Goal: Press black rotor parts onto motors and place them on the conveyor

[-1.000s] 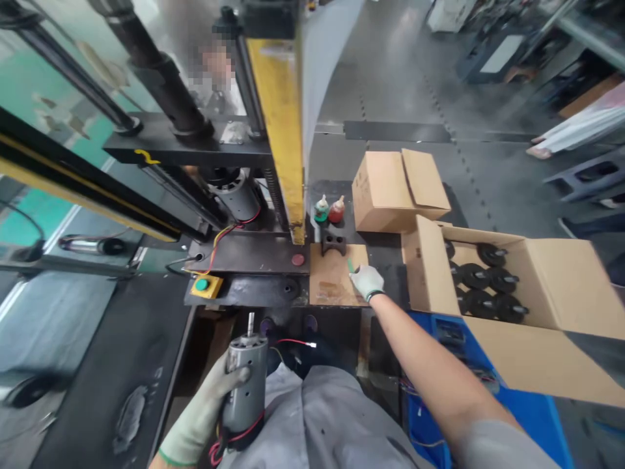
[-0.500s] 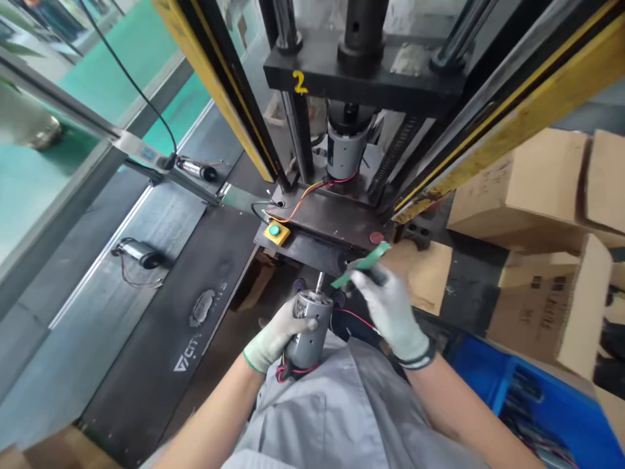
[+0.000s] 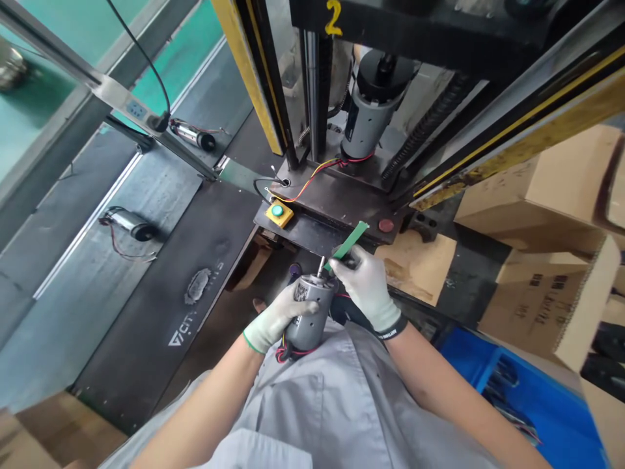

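We note the left hand wrapped around the upright motor above the lap; the right hand pinches a green brush at its shaft. We advise steady, light strokes.

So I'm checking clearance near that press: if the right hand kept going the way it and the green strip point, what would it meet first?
Probably the press's dark base plate, near the red button. The right hand aims its green strip up that way, though depth is unclear.
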A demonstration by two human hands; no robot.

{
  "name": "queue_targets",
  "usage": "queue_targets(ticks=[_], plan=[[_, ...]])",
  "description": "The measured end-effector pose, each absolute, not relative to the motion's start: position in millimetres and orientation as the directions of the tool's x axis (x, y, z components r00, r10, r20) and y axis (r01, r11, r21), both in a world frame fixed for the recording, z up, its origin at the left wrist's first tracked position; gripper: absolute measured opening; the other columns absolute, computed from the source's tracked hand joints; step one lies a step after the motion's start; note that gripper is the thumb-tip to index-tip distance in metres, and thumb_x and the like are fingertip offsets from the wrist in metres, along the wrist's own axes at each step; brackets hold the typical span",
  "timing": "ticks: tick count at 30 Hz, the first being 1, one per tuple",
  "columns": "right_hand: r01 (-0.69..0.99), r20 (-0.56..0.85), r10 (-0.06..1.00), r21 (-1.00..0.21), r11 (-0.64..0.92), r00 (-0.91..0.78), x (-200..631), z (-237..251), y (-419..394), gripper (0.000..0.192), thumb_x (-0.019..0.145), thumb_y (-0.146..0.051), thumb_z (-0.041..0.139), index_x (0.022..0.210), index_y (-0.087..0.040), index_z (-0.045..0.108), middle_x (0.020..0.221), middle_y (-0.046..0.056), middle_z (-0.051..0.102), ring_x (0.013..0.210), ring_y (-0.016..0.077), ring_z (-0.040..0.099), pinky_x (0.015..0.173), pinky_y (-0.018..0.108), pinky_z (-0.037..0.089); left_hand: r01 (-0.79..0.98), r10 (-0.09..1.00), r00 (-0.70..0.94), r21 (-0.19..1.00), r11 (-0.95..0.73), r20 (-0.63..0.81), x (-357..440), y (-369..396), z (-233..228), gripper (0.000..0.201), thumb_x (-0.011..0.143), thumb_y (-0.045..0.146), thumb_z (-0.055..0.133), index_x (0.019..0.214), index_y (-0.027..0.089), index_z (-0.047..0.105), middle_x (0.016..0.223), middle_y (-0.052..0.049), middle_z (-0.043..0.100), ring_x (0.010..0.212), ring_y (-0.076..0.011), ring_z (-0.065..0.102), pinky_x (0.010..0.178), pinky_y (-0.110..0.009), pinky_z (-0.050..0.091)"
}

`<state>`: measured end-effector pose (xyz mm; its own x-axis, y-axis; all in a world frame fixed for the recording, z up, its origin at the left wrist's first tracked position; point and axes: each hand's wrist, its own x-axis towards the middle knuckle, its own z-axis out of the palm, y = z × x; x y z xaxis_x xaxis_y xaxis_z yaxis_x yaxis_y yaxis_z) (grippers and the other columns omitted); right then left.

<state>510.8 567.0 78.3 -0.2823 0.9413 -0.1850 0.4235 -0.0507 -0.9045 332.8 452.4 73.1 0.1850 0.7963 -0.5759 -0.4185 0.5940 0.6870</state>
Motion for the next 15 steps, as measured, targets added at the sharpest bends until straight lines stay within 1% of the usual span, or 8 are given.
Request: queue_targets(ticks=[3,5,8,10,13,15], plan=[[0.417,-0.178,0.944,-0.908,-0.048,-0.278,506.9,76.5,567.7,0.013,0.090,-0.034,0.073,0.091,-0.021,0.072,0.086,0.000,0.077,0.077,0.0186,0.071,0.070,0.027,0.048,-0.423,0.796,0.183,0.685,0.593,-0.576,331.8,451.2,68.0,0.061,0.076,0.033,0.088,0.130,0.016,0.067,0.129,-0.013,0.073,0.117,-0.0317,0.065,0.104,-0.040,0.048],[0.457,-0.138,0.949,-0.889,0.007,-0.282,504.4,76.4,567.5,0.012,0.089,-0.033,0.073,0.090,-0.021,0.071,0.086,0.001,0.077,0.078,0.0192,0.072,0.072,0.028,0.048,-0.426,0.791,0.181,0.679,0.598,-0.584,331.9,450.8,66.3,0.060,0.077,0.034,0.087,0.131,0.016,0.066,0.127,-0.013,0.073,0.114,-0.0308,0.066,0.101,-0.039,0.049],[0.552,-0.068,0.952,-0.826,0.113,-0.297,501.0,76.0,564.8,0.011,0.091,-0.031,0.071,0.091,-0.021,0.070,0.089,0.004,0.078,0.082,0.0217,0.073,0.075,0.029,0.048,-0.426,0.784,0.173,0.673,0.605,-0.596,332.8,451.5,66.9,0.059,0.078,0.033,0.087,0.130,0.016,0.066,0.121,-0.012,0.074,0.108,-0.0288,0.067,0.097,-0.038,0.050],[0.604,-0.050,0.954,-0.783,0.147,-0.297,499.2,74.7,562.3,0.011,0.092,-0.032,0.070,0.092,-0.021,0.069,0.089,0.005,0.078,0.083,0.0232,0.073,0.075,0.030,0.047,-0.424,0.782,0.162,0.673,0.607,-0.602,333.5,452.2,67.9,0.056,0.078,0.033,0.087,0.128,0.016,0.065,0.117,-0.010,0.074,0.105,-0.0269,0.066,0.097,-0.037,0.050],[0.646,-0.062,0.957,-0.750,0.143,-0.285,498.5,72.4,560.5,0.012,0.093,-0.033,0.070,0.091,-0.022,0.067,0.086,0.005,0.077,0.081,0.0241,0.073,0.073,0.031,0.045,-0.412,0.777,0.156,0.675,0.612,-0.610,334.9,452.9,68.2,0.054,0.079,0.033,0.086,0.126,0.016,0.066,0.115,-0.009,0.073,0.102,-0.0257,0.066,0.097,-0.038,0.050],[0.637,-0.089,0.956,-0.762,0.115,-0.279,499.4,70.9,561.5,0.011,0.093,-0.033,0.070,0.091,-0.022,0.068,0.086,0.005,0.078,0.082,0.0241,0.074,0.073,0.031,0.046,-0.401,0.775,0.159,0.677,0.617,-0.612,336.1,453.1,67.8,0.054,0.080,0.033,0.086,0.127,0.017,0.066,0.117,-0.009,0.073,0.104,-0.0263,0.065,0.097,-0.038,0.050]])
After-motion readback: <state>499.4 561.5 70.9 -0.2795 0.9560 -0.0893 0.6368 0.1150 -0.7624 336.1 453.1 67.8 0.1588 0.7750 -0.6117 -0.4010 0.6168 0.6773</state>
